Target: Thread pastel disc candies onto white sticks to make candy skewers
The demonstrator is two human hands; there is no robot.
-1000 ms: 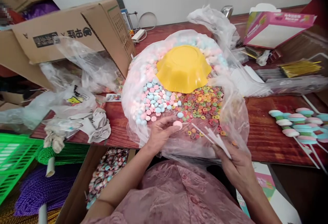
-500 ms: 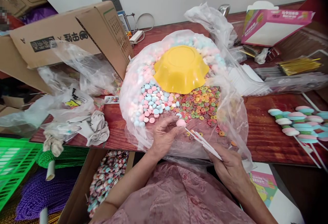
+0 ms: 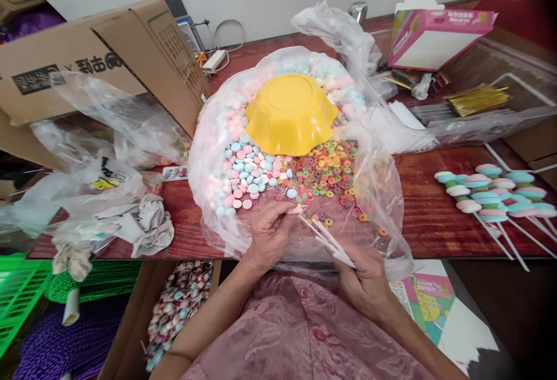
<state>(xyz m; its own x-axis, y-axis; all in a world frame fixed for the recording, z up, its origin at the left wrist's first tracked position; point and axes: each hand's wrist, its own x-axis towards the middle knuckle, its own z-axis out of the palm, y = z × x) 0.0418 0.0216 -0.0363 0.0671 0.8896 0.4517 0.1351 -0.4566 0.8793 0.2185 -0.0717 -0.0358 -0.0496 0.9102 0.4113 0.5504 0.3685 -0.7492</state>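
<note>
My left hand (image 3: 267, 232) pinches a pink round candy (image 3: 297, 210) at its fingertips, just in front of the open clear plastic bag (image 3: 209, 136). My right hand (image 3: 363, 278) grips a small bundle of white sticks (image 3: 328, 238); their tips point up-left and reach the candy. Inside the bag lie pink and blue disc candies (image 3: 246, 168), coloured ring candies (image 3: 328, 171) and an upturned yellow bowl (image 3: 289, 113).
Finished candy skewers (image 3: 489, 194) lie on the red wooden table (image 3: 429, 217) at right. A cardboard box (image 3: 100, 61) and crumpled bags stand at left. A pink box (image 3: 435, 29) sits far right. Below the table edge are a box of wrapped sweets (image 3: 180, 304) and a green crate (image 3: 17, 290).
My hands have drawn closer together and slightly toward me; the stick tips now meet the pink candy. The view has shifted a little to the right.
</note>
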